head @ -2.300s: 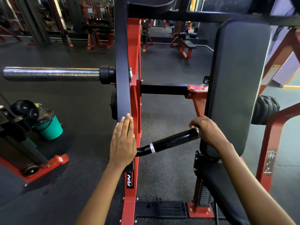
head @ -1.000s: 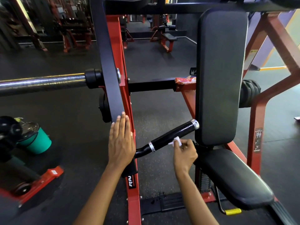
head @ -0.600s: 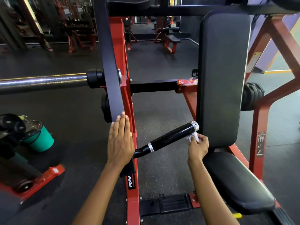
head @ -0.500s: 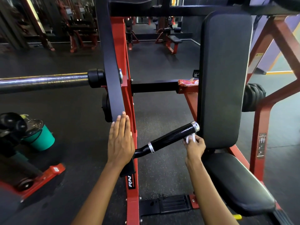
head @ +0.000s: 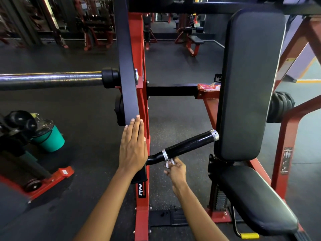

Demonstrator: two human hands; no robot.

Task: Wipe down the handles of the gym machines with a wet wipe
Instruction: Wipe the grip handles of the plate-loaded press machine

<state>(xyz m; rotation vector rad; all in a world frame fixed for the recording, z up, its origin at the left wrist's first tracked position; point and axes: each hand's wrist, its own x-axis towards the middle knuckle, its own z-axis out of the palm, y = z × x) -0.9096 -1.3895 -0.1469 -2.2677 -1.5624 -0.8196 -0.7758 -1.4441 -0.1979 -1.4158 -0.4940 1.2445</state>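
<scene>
Right hand: we pinch the wet wipe (head: 168,163) in the fingertips of our right hand (head: 175,172), pressed up against the underside of the handle (head: 186,146), just at its inner silver ring, so the lower face gets cleaned.
Left hand: our left hand (head: 133,150) lies flat, fingers straight and together, holding nothing, against the dark lever arm (head: 125,66); we judge it steadies the arm so the handle does not swing under the rubbing.
Handle: it juts from the lever arm's lower end toward the back pad (head: 250,80), its capped tip just beside the pad's lower left edge.
Seat: the seat (head: 251,197) sits below the pad, to the right of our right forearm.
Progress: we judge the wiping on this handle to be under way.
</scene>
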